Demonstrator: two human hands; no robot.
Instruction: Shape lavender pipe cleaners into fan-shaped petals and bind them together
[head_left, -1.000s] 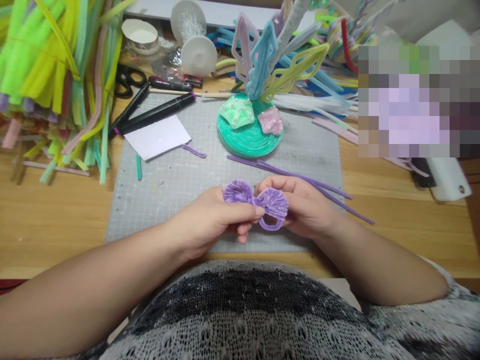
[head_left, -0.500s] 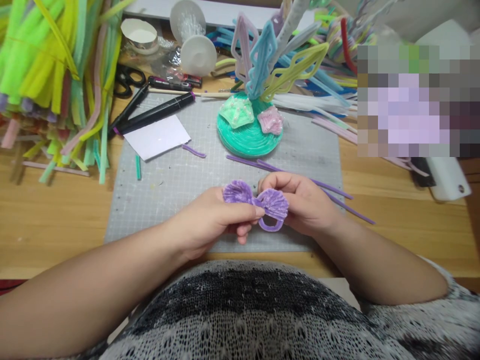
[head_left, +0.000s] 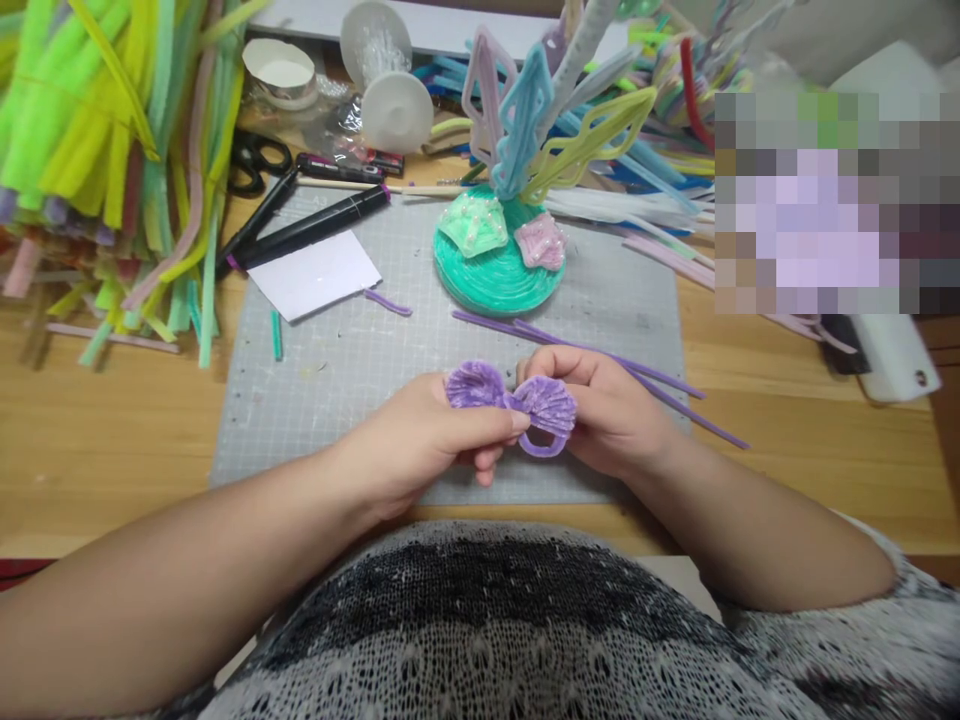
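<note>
A purple pipe-cleaner bow [head_left: 549, 402] with two fan-shaped lobes is held between my hands above the cutting mat [head_left: 345, 370]. A small loop hangs under its right lobe. My left hand [head_left: 450, 425] pinches the bow's middle with the thumb on top. At the right lobe, my right hand [head_left: 607, 405] grips the edge with its thumb and bent fingers; those fingertips are partly hidden behind the lobe. Loose purple pipe cleaners [head_left: 675, 405] lie beyond and to the right, and a short purple piece [head_left: 388, 302] rests by the white card [head_left: 315, 275].
A round green base [head_left: 499, 285] carries shell-like pieces and tall pipe-cleaner leaves [head_left: 525, 115]. Markers [head_left: 315, 228] and scissors [head_left: 259, 160] lie back left, near a large pipe-cleaner bundle [head_left: 97, 120]. White spools [head_left: 397, 110] stand behind. A white tool [head_left: 896, 360] is at right.
The loop under the bow's right lobe has shifted slightly upward. Both hands keep their hold in nearly the same place.
</note>
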